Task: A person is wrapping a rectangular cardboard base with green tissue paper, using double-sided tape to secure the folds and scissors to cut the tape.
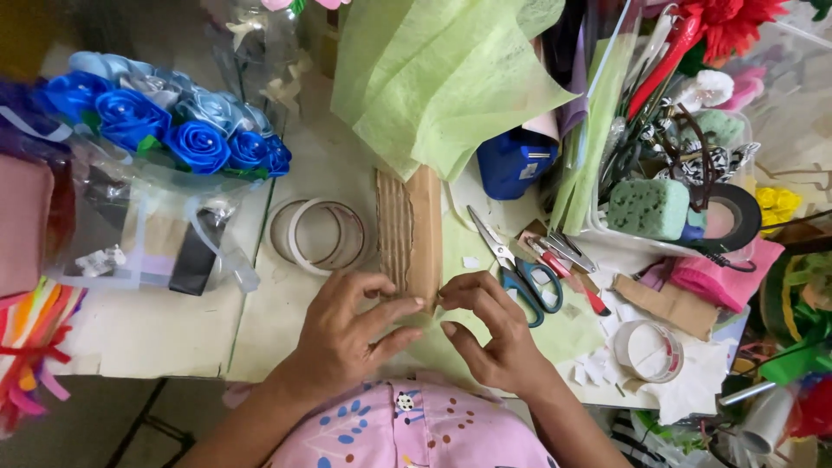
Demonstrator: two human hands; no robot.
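Note:
A long strip of brown corrugated cardboard [410, 227] lies upright on the table, its far end under a sheet of light green wrapping paper [438, 74]. My left hand [351, 334] pinches the strip's near end from the left with thumb and fingers. My right hand [485, 334] grips the same end from the right, fingertips meeting the left hand's. More green paper [568, 334] lies under both hands.
Blue-handled scissors [516, 269] lie just right of the cardboard. Two clear tape rolls [316, 234] sit to its left, another tape roll [650, 351] at the right. A blue rose bouquet [169, 121] is far left. A crowded tool tub [667, 173] with green foam stands right.

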